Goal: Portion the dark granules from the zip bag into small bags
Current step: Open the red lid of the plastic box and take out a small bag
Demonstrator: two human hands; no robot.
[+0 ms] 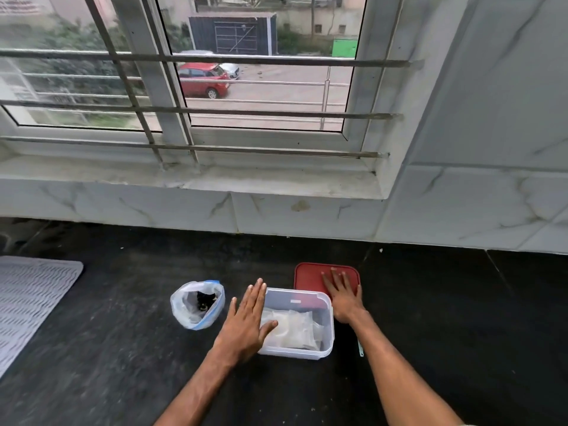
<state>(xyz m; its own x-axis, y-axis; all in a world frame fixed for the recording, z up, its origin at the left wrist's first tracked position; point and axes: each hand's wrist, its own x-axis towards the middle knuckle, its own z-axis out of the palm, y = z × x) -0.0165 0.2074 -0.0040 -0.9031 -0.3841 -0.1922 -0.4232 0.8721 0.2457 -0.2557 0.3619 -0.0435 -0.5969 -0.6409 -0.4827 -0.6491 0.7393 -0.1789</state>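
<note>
- Countertop, black stone, fills the near half of the view and bears everything named below.
- Window with horizontal bars stands on the far side above a pale marble sill, with veined white wall tiles beneath it and to the right.
- Mat, grey and ribbed, lies at the far left edge of the counter, well apart from the other things.
- Clear plastic container, lidless, sits near the middle of the counter; inside it lies a loose pile of small clear bags.
- Red lid lies flat just beyond the container on its right far side, partly seen through the container's clear wall.
- Left hand is flat and palm down, fingers straight and close together, thumb spread out over the container's left rim; it grips nothing, and whether it touches the rim I cannot tell.
- Right hand rests palm down on the red lid, fingers stretched out and slightly apart, clamped on nothing.
- Zip bag, clear with a blue seal strip, stands open-mouthed to the left of the container, just beside the left hand but apart from it; the dark granules show in its mouth.
- Thin pale strip lies on the counter right of the container, partly hidden by the right forearm.
</note>
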